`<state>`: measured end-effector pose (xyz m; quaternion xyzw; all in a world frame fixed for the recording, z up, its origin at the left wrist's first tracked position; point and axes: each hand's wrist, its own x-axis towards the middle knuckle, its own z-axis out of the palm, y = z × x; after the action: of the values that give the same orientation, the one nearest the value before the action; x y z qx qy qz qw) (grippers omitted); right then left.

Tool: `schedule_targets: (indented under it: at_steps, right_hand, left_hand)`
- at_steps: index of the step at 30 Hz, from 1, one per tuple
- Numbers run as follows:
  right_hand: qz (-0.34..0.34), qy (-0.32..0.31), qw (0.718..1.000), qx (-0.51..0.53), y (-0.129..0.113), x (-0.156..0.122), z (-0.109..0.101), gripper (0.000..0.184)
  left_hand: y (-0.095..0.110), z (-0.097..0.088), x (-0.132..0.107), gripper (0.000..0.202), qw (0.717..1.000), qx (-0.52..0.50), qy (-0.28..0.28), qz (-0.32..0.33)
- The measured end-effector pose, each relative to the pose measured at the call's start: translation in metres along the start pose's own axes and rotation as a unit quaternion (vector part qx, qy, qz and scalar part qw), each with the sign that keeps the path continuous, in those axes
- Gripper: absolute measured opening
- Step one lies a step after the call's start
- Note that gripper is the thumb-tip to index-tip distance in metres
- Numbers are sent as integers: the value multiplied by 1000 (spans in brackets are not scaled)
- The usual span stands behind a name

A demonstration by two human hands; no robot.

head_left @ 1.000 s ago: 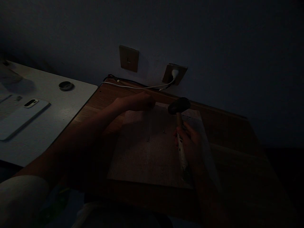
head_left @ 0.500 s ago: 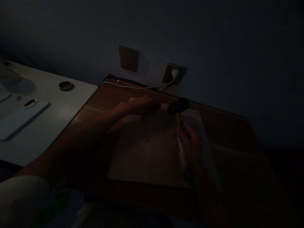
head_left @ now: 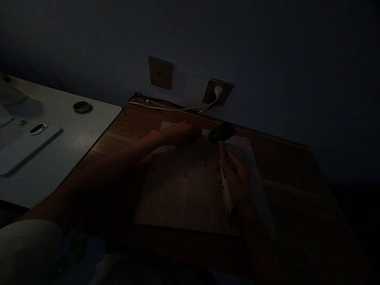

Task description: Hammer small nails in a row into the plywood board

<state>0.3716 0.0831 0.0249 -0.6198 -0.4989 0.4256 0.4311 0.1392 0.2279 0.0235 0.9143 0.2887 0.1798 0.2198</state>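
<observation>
My right hand [head_left: 237, 178] is wrapped round the pale, worn wooden handle of a hammer [head_left: 226, 190]. The dark hammer head points away from me, over the far part of a wooden board [head_left: 178, 206]. Across the board's far edge reaches my left hand [head_left: 184, 133], its fingers curled closed near the hammer head. Whatever is between those fingers is hidden in the dark. Two nails show on the board between my hands: one nail [head_left: 204, 163] nearer the hammer, another nail [head_left: 185, 174] further left.
The board lies on a brown wooden table [head_left: 291, 174] against the wall. A white cable [head_left: 172, 109] runs along the back edge to a plug in a wall socket [head_left: 212, 91]. On the white table [head_left: 77, 142] at left are a phone [head_left: 29, 146] and a small round lid [head_left: 82, 107].
The hammer head has shifted very slightly left and closer to my left hand. My left hand stays in nearly the same place, and the nails have not moved.
</observation>
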Motion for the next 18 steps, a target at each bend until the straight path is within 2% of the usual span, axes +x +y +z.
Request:
schedule_targets:
  at_steps: [7,13,18]
  right_hand:
    - [14,-11,1000,0,-6,-2,1,41]
    - [10,-34,999,1,-9,-6,10,43]
    - [12,-52,999,3,-18,-4,15,42]
  left_hand:
    - [-5,6,1,41,999,-29,23,-34]
    - [-19,12,0,43,992,-81,56,-77]
    - [-20,15,-2,40,990,-95,65,-86]
